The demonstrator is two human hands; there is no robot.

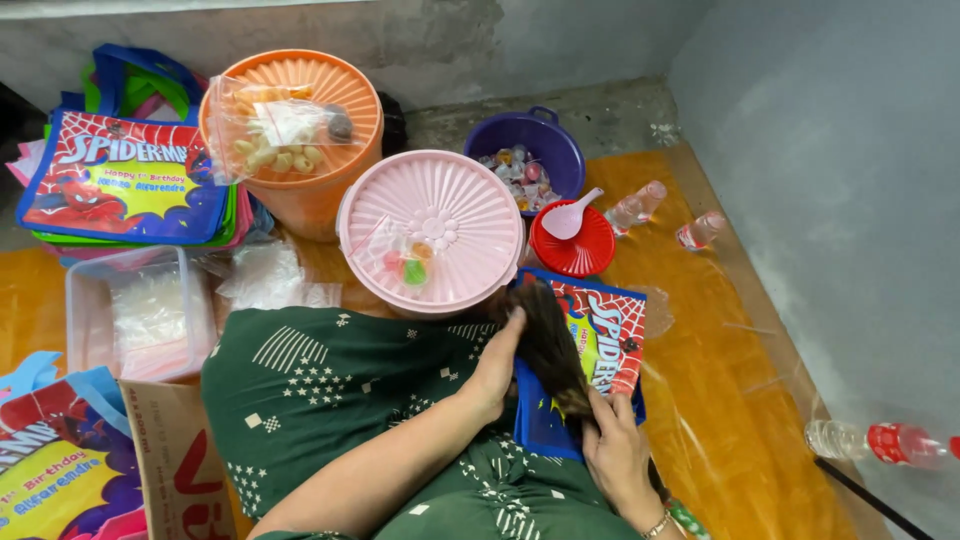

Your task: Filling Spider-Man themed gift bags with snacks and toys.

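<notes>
Since there's only the head view, all of this is from there. The person sits on the floor (740, 420) with a green patterned cloth (330, 390) over the lap.

- The party bag (605, 335), red and blue with a cartoon print, lies just right of the lap and near the pink tub (430, 225).
- left hand (495, 365): fingers curled shut on a dark brown strip (548, 345) lying across the bag. Can't tell what the strip is.
- right hand (615, 450): fingers pressed closed on the bag's near edge, pinning it.
- Step, my read: handling at the bag itself, with nothing visibly going in.
- Next move calls for one hand to stay on the bag, since it's limp, and the other to be free.

Within reach:
- sweets packet (405, 262) on the pink lid
- purple basin (525, 135) of wrapped cups, far side
- red lid (572, 250) with a pink spoon (570, 215) on it
- orange tub (300, 120) with a snack bag (280, 125) on top
- stack of bags (125, 180), far left
</notes>
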